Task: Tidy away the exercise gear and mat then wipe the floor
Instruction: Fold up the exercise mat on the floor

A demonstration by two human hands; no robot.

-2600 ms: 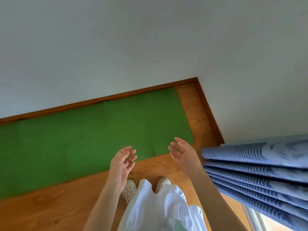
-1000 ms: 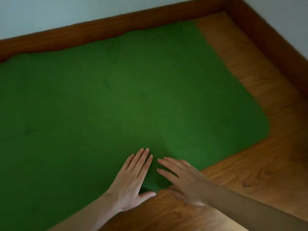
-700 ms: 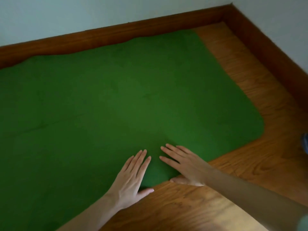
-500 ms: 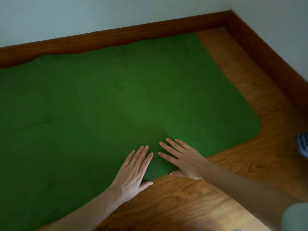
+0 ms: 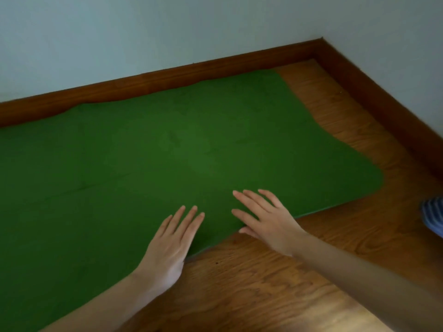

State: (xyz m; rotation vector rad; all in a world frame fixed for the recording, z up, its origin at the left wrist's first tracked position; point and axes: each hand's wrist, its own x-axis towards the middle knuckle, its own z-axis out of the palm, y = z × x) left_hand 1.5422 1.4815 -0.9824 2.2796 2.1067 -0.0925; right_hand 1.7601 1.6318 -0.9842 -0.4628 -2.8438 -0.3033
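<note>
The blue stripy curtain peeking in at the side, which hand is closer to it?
The right hand. It rests on the green mat by its near edge, on the side toward the striped curtain. The left hand lies flat on the mat farther away.

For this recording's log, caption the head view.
Both hands flat on the green exercise mat spread over the wooden floor.

Green mat [image 5: 148,159] flat on wooden floor [image 5: 263,291], left hand [image 5: 171,245] and right hand [image 5: 269,221] flat at its near edge

No text, label or number can be read anywhere here
</note>
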